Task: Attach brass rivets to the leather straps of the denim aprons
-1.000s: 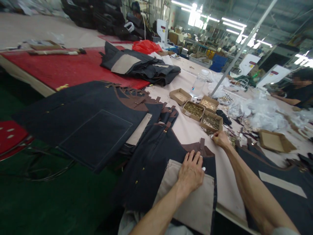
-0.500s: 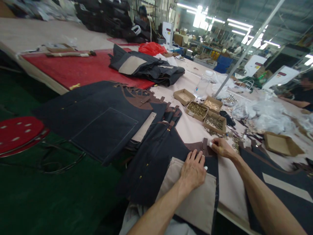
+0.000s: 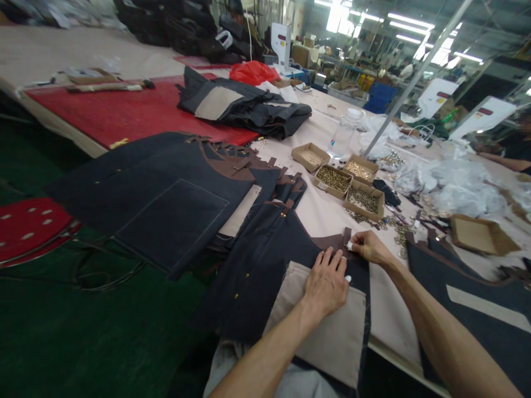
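Note:
My left hand (image 3: 327, 282) lies flat, fingers stretched, on a dark cloth garment piece (image 3: 269, 254) with brown trim, over the top of its beige patch (image 3: 327, 342). A white covering shows on the thumb tip. My right hand (image 3: 369, 247) is closed in a pinch at the garment's brown strap tab (image 3: 347, 236), with white at its fingertips. Whatever those fingers hold is too small to make out. To the left lies a stack of similar dark pieces (image 3: 166, 199) with brown trim; another dark piece (image 3: 468, 304) with a beige strip is at the right.
Beyond my hands stand small cardboard boxes of metal fittings (image 3: 334, 179), with loose fittings around them. A clear plastic jug (image 3: 342, 138), a slanting metal pole (image 3: 415, 83), plastic bags (image 3: 452, 182) and a shallow box (image 3: 481, 235) are farther off. A red stool (image 3: 33, 226) stands at left.
My right hand has shifted slightly left, bringing its fingertips to the brown strap tab. My left hand stays on the garment. The whole view has tilted slightly.

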The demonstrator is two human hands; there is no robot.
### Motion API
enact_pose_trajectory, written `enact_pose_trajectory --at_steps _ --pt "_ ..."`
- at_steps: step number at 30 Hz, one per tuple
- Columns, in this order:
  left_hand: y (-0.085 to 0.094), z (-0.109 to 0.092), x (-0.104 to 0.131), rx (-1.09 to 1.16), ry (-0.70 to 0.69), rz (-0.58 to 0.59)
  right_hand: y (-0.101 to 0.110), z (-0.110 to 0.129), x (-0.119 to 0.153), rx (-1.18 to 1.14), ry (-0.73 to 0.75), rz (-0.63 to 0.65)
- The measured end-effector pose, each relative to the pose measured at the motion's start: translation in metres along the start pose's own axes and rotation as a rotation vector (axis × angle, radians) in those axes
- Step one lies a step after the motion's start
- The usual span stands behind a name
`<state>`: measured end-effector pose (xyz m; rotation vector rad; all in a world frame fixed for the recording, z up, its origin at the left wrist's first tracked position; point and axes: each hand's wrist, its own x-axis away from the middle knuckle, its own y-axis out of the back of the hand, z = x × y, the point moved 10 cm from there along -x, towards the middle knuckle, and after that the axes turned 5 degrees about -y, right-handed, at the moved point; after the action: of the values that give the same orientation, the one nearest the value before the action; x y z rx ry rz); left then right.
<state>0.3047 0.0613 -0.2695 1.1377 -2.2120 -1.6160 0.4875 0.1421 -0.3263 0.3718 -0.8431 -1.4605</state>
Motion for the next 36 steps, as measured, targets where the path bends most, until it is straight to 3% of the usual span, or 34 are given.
enact_pose_trajectory --at_steps 9,16,22,25,29,33,36 --pt "0.0 0.0 -0.002 -0.006 -0.006 0.021 -0.003 -0.003 -0.015 -0.178 -0.141 0.226" --pt "-0.004 0.003 -0.007 0.018 -0.013 0.054 -0.001 -0.004 -0.03 0.079 -0.239 0.227" --pt "-0.008 0.001 -0.009 0.04 -0.009 0.044 0.003 -0.024 -0.037 0.082 -0.234 0.18" --pt "-0.007 0.001 -0.006 0.058 -0.02 -0.005 0.001 -0.025 -0.037 0.06 -0.232 0.18" --pt "0.008 -0.002 0.001 0.081 -0.048 -0.117 -0.003 -0.012 -0.029 0.046 -0.275 0.219" --pt "0.027 -0.015 0.013 0.049 -0.057 -0.149 0.008 0.016 -0.006 0.033 -0.212 0.164" --pt "0.029 -0.025 0.025 0.004 0.015 -0.133 0.042 0.021 0.025 0.084 -0.092 -0.131"
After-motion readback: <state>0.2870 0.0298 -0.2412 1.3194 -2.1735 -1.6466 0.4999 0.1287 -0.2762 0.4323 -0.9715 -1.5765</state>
